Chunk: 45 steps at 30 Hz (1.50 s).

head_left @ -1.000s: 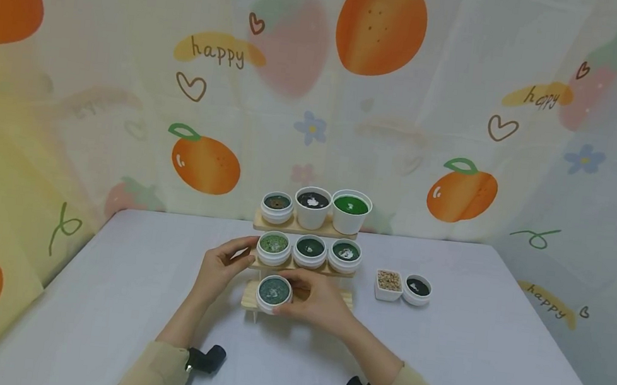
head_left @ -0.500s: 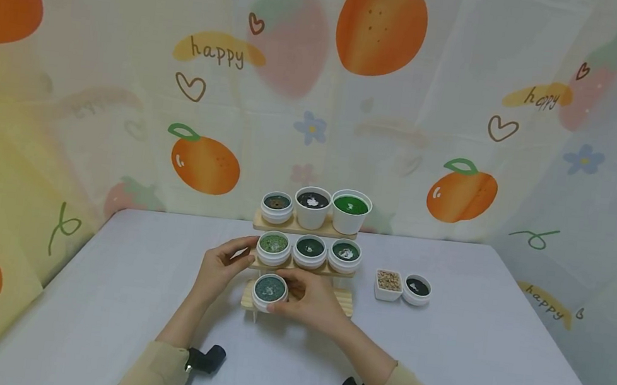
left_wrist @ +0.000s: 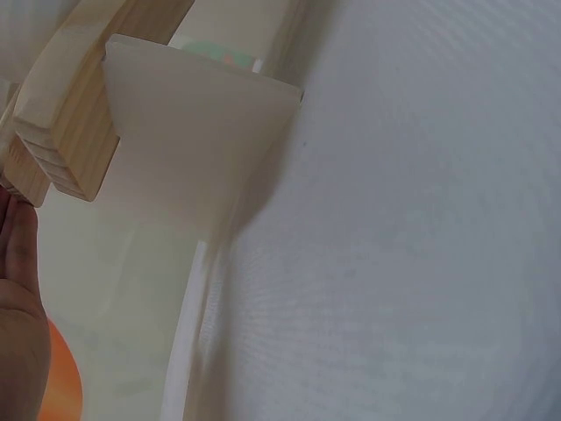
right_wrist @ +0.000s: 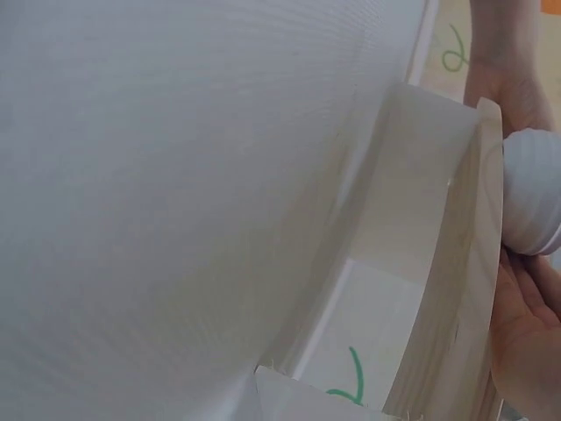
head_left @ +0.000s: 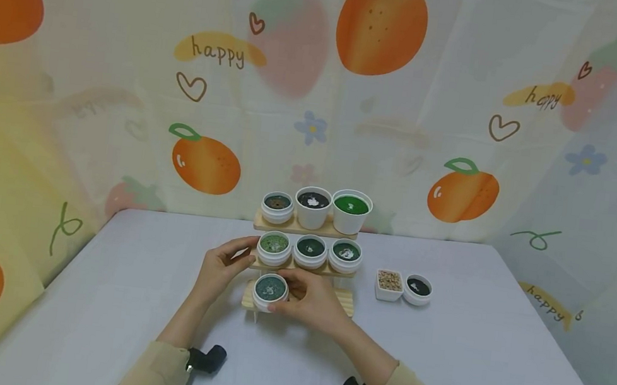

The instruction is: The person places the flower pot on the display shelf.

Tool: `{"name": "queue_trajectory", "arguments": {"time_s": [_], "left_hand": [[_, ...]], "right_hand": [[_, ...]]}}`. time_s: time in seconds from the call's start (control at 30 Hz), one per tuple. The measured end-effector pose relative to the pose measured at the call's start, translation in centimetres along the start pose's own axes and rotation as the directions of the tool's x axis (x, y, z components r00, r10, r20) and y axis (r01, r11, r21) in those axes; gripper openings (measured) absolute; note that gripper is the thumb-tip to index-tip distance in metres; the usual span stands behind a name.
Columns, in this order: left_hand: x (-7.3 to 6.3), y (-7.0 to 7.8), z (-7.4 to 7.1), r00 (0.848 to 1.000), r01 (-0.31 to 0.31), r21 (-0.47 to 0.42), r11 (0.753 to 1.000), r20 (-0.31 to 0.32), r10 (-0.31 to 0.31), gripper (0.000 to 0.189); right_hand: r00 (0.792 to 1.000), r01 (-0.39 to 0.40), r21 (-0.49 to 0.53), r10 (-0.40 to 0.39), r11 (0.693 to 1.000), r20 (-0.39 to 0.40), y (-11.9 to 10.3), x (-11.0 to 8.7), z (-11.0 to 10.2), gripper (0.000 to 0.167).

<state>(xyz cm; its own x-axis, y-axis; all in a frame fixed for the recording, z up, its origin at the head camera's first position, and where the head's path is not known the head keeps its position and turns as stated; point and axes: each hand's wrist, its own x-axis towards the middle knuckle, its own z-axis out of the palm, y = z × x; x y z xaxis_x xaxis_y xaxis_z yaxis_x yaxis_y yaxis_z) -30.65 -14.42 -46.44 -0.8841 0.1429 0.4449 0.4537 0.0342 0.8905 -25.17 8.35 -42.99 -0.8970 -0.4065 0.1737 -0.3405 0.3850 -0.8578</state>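
Note:
A three-tier wooden display stand (head_left: pixel 345 301) faces me. My left hand (head_left: pixel 221 268) grips the left end of its middle board, fingertips right beside a white cup of light green paste (head_left: pixel 274 244). In the left wrist view, the fingers (left_wrist: pixel 19 250) reach the board's end. On the left part of the lowest board is a round white cup of grey-green paste (head_left: pixel 270 288). My right hand (head_left: pixel 312 299) holds that cup from its right side, thumb in front and fingers behind. The right wrist view shows the white cup (right_wrist: pixel 531 193) upright at the board, the palm beside it.
Two more white cups of dark green paste (head_left: pixel 310 248) share the middle board. On the top board (head_left: pixel 282 226) stand a small cup (head_left: pixel 276 205) and two taller cups (head_left: pixel 348 219). Right of the stand, a square dish of beige grains (head_left: pixel 389 283) adjoins a round cup of black paste (head_left: pixel 417 289).
My right hand has moved the cup of grey-green paste slightly left along the lowest board, then held it there. The left hand has stayed in place.

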Motion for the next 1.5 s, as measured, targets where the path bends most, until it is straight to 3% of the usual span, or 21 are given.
{"name": "queue_trajectory", "arguments": {"time_s": [0.43,0.7,0.97,1.13,1.27,1.5], "left_hand": [[0.1,0.1,0.1,1.0,0.014,0.007,1.0,-0.011,-0.014,0.037],[0.0,0.0,0.1,1.0,0.006,0.002,1.0,-0.009,-0.006,0.037],[0.0,0.1,0.1,1.0,-0.01,-0.013,1.0,-0.01,0.01,0.037],[0.0,0.1,0.1,1.0,-0.005,-0.009,1.0,-0.007,0.005,0.037],[0.0,0.1,0.1,1.0,0.002,-0.005,1.0,-0.01,-0.002,0.037],[0.1,0.2,0.1,1.0,-0.01,-0.008,1.0,-0.009,0.01,0.037]], "right_hand": [[0.999,0.008,0.082,-0.012,0.997,0.047,0.3,-0.8,-1.1,0.063],[1.0,-0.011,0.026,0.01,1.0,0.02,0.7,-1.6,-1.8,0.064],[1.0,-0.003,0.016,0.003,1.0,0.023,1.2,-2.4,-3.2,0.066],[0.999,-0.038,0.019,0.037,0.999,0.032,1.3,-3.2,-4.4,0.063],[0.997,-0.037,-0.004,0.037,0.999,0.065,1.4,-3.7,-5.5,0.059],[0.978,-0.022,-0.035,0.029,0.999,0.206,2.3,-4.6,-8.0,0.053]]}}
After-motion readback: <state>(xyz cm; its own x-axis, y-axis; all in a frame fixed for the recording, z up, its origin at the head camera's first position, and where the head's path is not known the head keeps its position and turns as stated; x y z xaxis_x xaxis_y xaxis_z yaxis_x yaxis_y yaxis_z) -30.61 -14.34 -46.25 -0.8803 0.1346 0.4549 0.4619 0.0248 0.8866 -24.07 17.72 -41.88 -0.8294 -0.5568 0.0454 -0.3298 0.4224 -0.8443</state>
